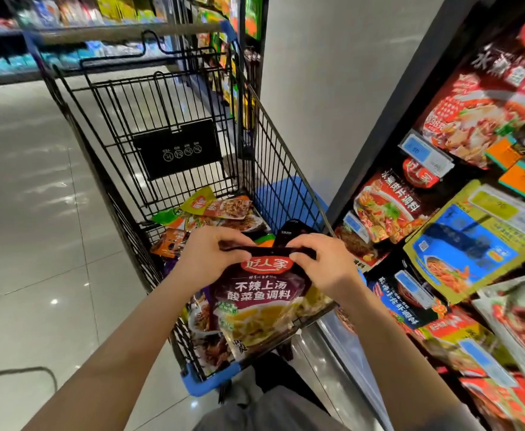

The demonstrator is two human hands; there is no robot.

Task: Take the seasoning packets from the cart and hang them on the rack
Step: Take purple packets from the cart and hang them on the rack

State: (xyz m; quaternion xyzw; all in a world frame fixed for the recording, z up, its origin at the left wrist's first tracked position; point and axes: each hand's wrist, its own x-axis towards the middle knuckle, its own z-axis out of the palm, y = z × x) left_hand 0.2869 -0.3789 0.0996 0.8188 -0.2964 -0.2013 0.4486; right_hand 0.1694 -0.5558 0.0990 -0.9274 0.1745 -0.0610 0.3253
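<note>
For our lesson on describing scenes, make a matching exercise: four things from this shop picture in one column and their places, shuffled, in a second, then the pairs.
Things
1. Maroon packet
2. Yellow packet
3. Black sign
4. Blue price tag

Places
A. On the rack at the right
B. Held by both hands over the cart
C. Lying in the cart's bottom
D. Hanging on the cart's far wire panel

Pairs: 1-B, 2-C, 3-D, 4-A

Packets lie in the cart; the rack stands right.
</note>
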